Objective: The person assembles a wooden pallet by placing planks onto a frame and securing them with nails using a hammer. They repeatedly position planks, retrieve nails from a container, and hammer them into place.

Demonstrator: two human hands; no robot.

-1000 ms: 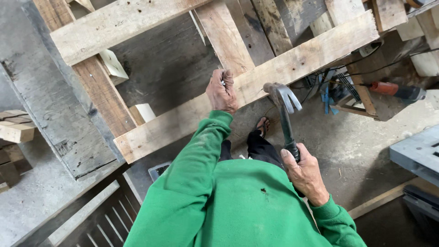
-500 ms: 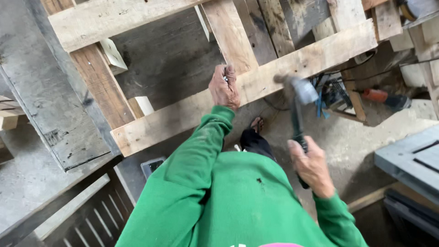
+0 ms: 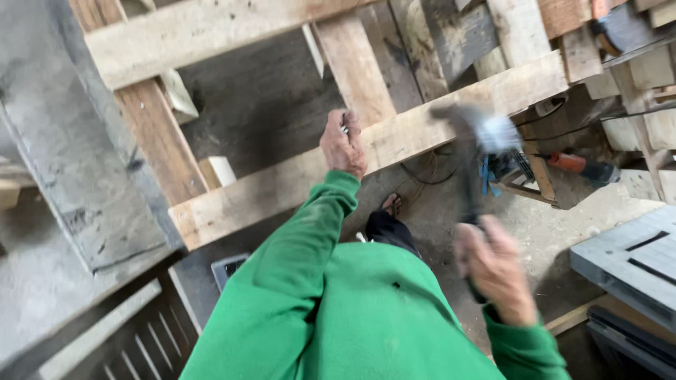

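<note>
My left hand [image 3: 343, 144] rests on a long pale wooden plank [image 3: 296, 179] of a pallet frame and pinches a small metal nail against it. My right hand [image 3: 496, 271] grips the dark handle of a claw hammer [image 3: 473, 141]; its blurred steel head is raised just over the plank, to the right of my left hand. Both my arms are in green sleeves.
More pallet boards [image 3: 211, 28] cross above and to the left. A grey slab [image 3: 63, 176] leans at the left. A red power tool [image 3: 581, 167] and cables lie on the concrete floor at right, beside a grey plastic pallet [image 3: 634, 260]. My sandalled foot [image 3: 393, 205] stands below the plank.
The hammer has swung up and to the right, now blurred with motion. My left hand stays on the plank holding the nail.
</note>
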